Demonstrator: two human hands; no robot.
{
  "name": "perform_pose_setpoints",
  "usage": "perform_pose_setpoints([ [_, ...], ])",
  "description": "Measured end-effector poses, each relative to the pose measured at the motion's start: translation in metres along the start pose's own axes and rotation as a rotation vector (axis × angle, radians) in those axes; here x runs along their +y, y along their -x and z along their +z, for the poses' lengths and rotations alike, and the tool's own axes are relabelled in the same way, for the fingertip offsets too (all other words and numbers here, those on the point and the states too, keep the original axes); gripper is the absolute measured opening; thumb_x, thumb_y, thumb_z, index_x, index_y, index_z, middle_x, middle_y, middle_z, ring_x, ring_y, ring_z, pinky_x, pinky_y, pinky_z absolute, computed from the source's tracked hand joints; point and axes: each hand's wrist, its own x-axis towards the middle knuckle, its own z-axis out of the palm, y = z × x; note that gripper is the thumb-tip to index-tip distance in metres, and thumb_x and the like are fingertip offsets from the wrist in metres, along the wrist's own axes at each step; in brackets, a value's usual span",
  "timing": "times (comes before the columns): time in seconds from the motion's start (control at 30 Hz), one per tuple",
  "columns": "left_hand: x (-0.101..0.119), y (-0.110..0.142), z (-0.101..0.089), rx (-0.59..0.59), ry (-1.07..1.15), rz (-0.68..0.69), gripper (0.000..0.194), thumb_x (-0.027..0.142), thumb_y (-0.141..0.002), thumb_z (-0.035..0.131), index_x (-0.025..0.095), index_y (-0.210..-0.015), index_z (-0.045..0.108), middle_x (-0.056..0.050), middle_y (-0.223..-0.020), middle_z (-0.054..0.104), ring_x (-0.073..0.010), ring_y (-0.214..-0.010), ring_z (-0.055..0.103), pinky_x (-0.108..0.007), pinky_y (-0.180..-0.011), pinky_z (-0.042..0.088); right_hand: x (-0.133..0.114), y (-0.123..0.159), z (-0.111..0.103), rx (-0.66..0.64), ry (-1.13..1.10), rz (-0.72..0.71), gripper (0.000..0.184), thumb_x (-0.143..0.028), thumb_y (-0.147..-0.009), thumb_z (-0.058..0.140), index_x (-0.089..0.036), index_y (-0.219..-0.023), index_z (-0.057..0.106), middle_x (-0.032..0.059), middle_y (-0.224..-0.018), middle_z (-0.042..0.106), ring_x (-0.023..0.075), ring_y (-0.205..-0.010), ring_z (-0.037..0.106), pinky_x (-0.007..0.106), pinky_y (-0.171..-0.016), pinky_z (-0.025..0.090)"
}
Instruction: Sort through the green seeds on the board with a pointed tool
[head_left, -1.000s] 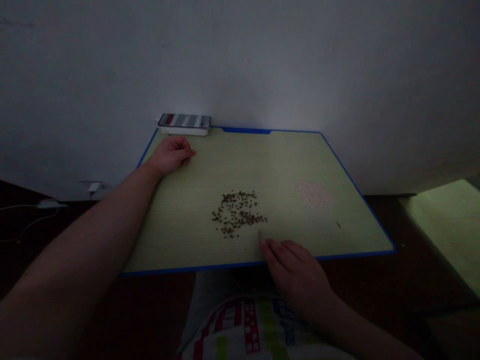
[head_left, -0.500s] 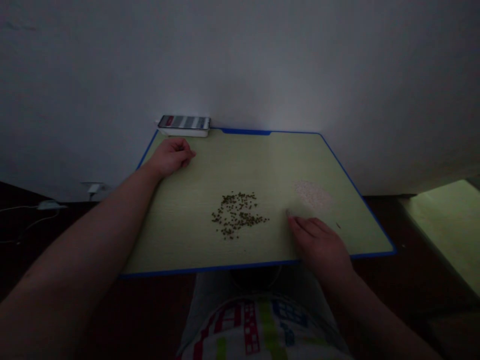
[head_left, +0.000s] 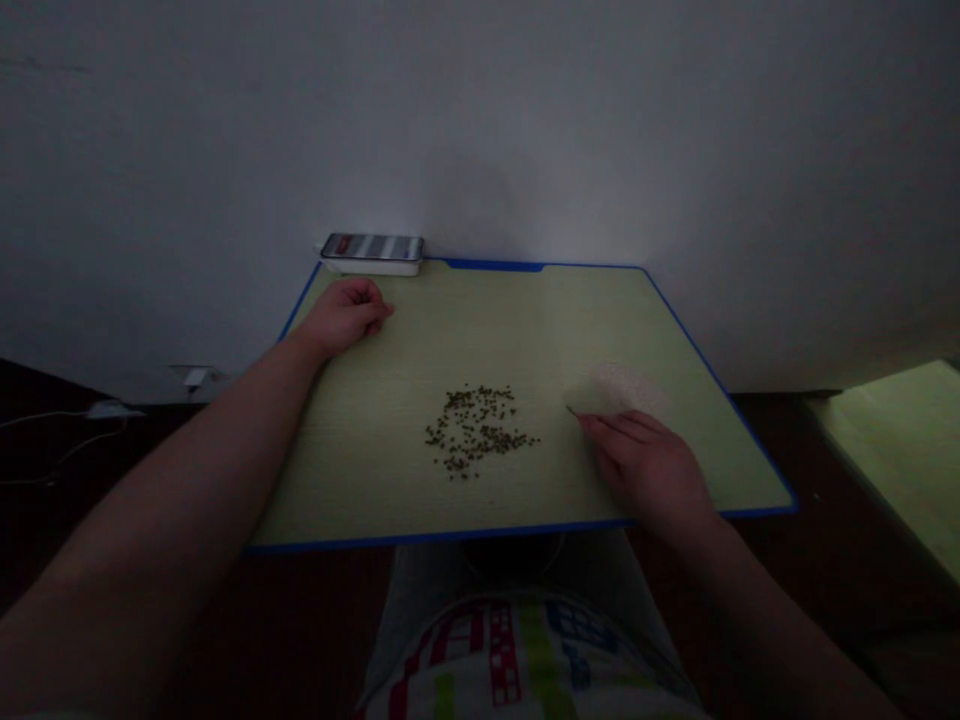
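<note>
My left hand [head_left: 349,315] rests at the board's far left in a loose fist, knuckles up; whatever its curled fingers may hold is hidden. My right hand [head_left: 649,470] hovers low over or touches the right side of the board, fingers pinched around a thin dark-tipped thing [head_left: 572,411] too small to name. That tip points left, toward a loose scatter of small brownish-green beans or seeds [head_left: 495,438]. Just beyond the right hand lies a flat patch of pale, rice-like grains [head_left: 626,382], partly covered by the fingers.
The pale board [head_left: 390,500] has a blue rim and stands against a grey wall [head_left: 525,130]. A phone [head_left: 375,246] lies on a white box [head_left: 382,267] at the back left corner. A plug [head_left: 196,377] and cables are left, and a pale surface [head_left: 900,450] is right.
My right hand has shifted slightly away from me, and the thin thing's dark tip now shows. A small dark sliver right of the grains is now out of sight. The left hand stays put.
</note>
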Motion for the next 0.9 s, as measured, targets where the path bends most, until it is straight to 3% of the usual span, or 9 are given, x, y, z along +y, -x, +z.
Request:
perform_pose_setpoints([
  [0.2, -0.001, -0.001, 0.000, 0.000, 0.038, -0.008, 0.021, 0.025, -0.066, 0.071, 0.022, -0.059, 0.051, 0.004, -0.044, 0.051, -0.0082, -0.040, 0.039, -0.025, -0.043, 0.027, -0.015, 0.004, -0.009, 0.041, -0.179, -0.141, 0.031, -0.006, -0.097, 0.049, -0.010, -0.112, 0.076, 0.0100, -0.099, 0.082, 0.0198, -0.083, 0.073, 0.034, -0.081, 0.064],
  [0.37, -0.002, 0.000, 0.000, -0.005, 0.027, -0.005, 0.023, 0.026, -0.068, 0.071, 0.022, -0.061, 0.050, 0.004, -0.043, 0.050, -0.0080, -0.039, 0.038, -0.025, -0.043, 0.026, -0.025, 0.014, -0.009, 0.013, -0.226, -0.173, 0.034, -0.006, -0.094, 0.049, -0.011, -0.116, 0.075, 0.0103, -0.101, 0.082, 0.0197, -0.084, 0.073, 0.035, -0.082, 0.065],
  [0.53, -0.003, -0.001, -0.001, -0.001, 0.005, -0.001, 0.023, 0.027, -0.069, 0.071, 0.022, -0.060, 0.050, 0.003, -0.045, 0.051, -0.0085, -0.041, 0.039, -0.025, -0.044, 0.028, -0.028, 0.015, -0.008, 0.019, -0.218, -0.167, 0.041, -0.005, -0.093, 0.048, -0.014, -0.124, 0.074, 0.0090, -0.102, 0.082, 0.0194, -0.087, 0.073, 0.035, -0.083, 0.064],
  [0.73, 0.000, 0.000, 0.000, 0.006, -0.006, -0.023, 0.023, 0.028, -0.067, 0.071, 0.022, -0.059, 0.050, 0.003, -0.045, 0.051, -0.0086, -0.040, 0.040, -0.025, -0.043, 0.027, -0.031, 0.013, -0.002, 0.015, -0.157, -0.185, 0.035, -0.005, -0.095, 0.048, -0.010, -0.115, 0.076, 0.0098, -0.104, 0.082, 0.0204, -0.085, 0.073, 0.034, -0.080, 0.064],
  [0.9, 0.002, 0.002, 0.000, 0.010, -0.020, -0.020, 0.024, 0.028, -0.067, 0.071, 0.022, -0.058, 0.051, 0.003, -0.045, 0.050, -0.0084, -0.041, 0.038, -0.025, -0.044, 0.027, -0.018, 0.019, -0.003, -0.003, -0.056, -0.085, 0.032, -0.006, -0.096, 0.051, -0.009, -0.115, 0.076, 0.0110, -0.104, 0.082, 0.0225, -0.086, 0.073, 0.038, -0.082, 0.065],
])
